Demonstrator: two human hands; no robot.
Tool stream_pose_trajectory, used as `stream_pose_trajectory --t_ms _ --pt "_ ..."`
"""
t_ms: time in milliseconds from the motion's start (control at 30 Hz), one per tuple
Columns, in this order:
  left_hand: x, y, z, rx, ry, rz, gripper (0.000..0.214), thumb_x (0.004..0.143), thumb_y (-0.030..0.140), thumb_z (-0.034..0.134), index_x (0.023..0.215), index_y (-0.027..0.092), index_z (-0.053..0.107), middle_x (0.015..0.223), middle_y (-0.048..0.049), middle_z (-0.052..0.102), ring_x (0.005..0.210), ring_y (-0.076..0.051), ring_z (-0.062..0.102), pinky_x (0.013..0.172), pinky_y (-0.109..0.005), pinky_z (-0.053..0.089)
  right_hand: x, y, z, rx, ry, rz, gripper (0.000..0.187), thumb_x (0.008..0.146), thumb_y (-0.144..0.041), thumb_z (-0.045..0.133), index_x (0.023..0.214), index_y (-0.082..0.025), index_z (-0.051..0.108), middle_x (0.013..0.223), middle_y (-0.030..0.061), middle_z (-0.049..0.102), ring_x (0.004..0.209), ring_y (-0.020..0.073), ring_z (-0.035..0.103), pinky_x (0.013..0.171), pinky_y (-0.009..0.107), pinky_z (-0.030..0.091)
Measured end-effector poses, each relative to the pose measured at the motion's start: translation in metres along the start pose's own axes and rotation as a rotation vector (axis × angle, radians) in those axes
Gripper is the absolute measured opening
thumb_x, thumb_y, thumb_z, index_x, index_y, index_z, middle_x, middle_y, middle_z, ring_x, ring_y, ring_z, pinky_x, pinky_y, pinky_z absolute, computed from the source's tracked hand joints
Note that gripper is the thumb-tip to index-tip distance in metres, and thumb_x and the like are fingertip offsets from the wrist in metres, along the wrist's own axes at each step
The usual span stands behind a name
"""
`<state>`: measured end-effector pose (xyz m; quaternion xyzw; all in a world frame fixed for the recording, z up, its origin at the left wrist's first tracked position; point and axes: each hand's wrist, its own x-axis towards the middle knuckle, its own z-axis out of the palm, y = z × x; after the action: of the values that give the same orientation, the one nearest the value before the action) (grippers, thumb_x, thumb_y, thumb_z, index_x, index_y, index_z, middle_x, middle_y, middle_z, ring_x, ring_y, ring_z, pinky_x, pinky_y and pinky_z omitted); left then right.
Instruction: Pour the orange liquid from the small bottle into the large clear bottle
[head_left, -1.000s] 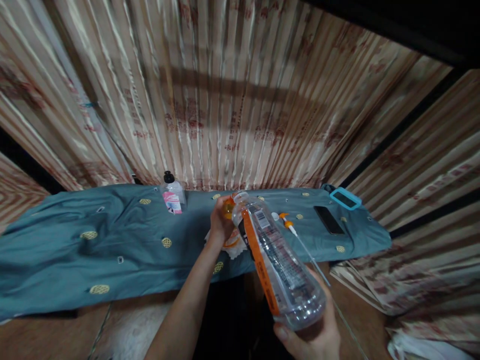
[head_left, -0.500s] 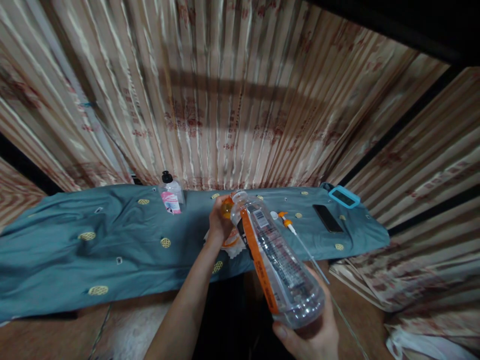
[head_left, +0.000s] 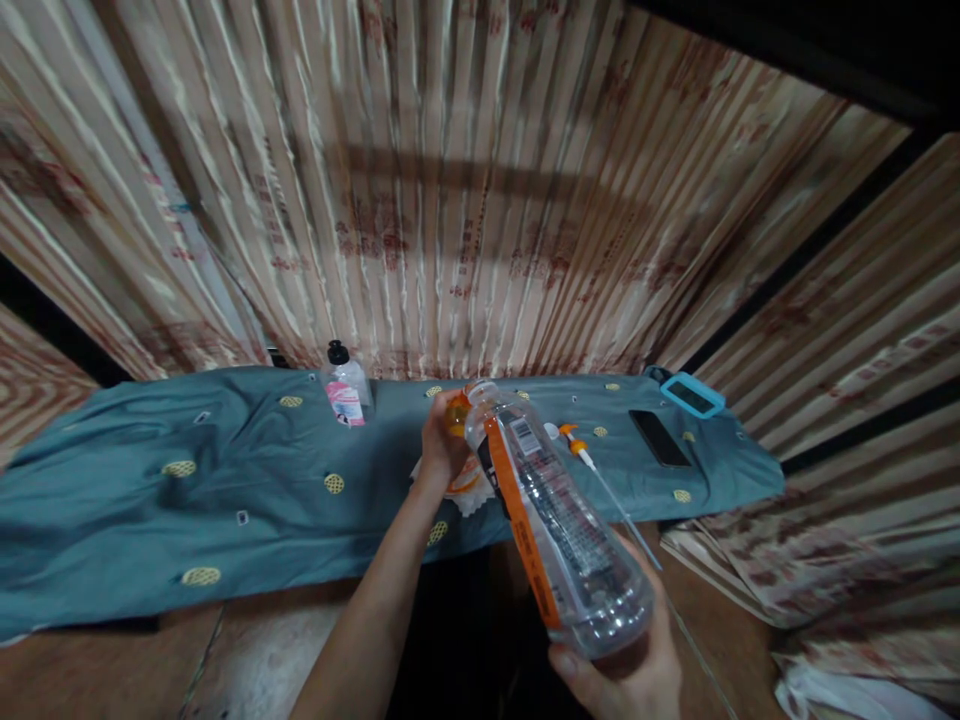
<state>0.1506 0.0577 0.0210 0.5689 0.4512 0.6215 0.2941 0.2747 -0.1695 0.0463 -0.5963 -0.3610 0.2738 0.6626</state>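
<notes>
My right hand [head_left: 626, 668] grips the base of a large clear plastic bottle [head_left: 559, 525] with an orange label stripe. The bottle is tilted, its open mouth pointing away toward the table. My left hand [head_left: 441, 445] is closed on a small orange cap [head_left: 456, 412] right beside the bottle's mouth. Under that hand lies a white crumpled wrapper with orange print [head_left: 466, 485] on the teal cloth [head_left: 225, 480].
A small clear bottle with a black cap and pink label [head_left: 345, 388] stands at the back of the table. An orange-and-white pump tube [head_left: 592, 470], a dark phone [head_left: 660, 438] and a blue-cased device [head_left: 691, 395] lie to the right. Striped curtains hang behind.
Almost nothing has moved; the bottle and both hands have shifted only slightly while the cap stays at the bottle's mouth.
</notes>
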Motion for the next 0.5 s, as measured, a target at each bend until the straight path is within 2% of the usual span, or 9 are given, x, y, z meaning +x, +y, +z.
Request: stream_pose_trajectory --t_ms 267,500 --pt "-0.0008 0.0 -0.0024 0.032 -0.014 0.003 0.033 0.071 0.034 0.073 0.099 0.021 0.061 0.096 -0.005 0.072 0.083 -0.021 0.069 0.077 -0.034 0.055 -0.0002 0.0032 -0.0003 -0.004 0.024 -0.008 0.096 0.051 -0.061 0.09 0.13 -0.02 0.051 0.127 0.0121 0.068 0.108 0.0278 0.069 0.088 0.033 0.055" --pt "-0.0008 -0.0019 -0.0019 0.018 -0.01 0.012 0.034 0.072 0.036 0.072 0.099 0.02 0.06 0.097 -0.0059 0.072 0.084 -0.021 0.069 0.078 -0.034 0.055 0.0005 0.005 -0.003 0.007 -0.022 -0.001 0.094 0.055 -0.055 0.09 0.132 -0.02 0.049 0.121 0.011 0.07 0.1 0.0268 0.072 0.082 0.032 0.056"
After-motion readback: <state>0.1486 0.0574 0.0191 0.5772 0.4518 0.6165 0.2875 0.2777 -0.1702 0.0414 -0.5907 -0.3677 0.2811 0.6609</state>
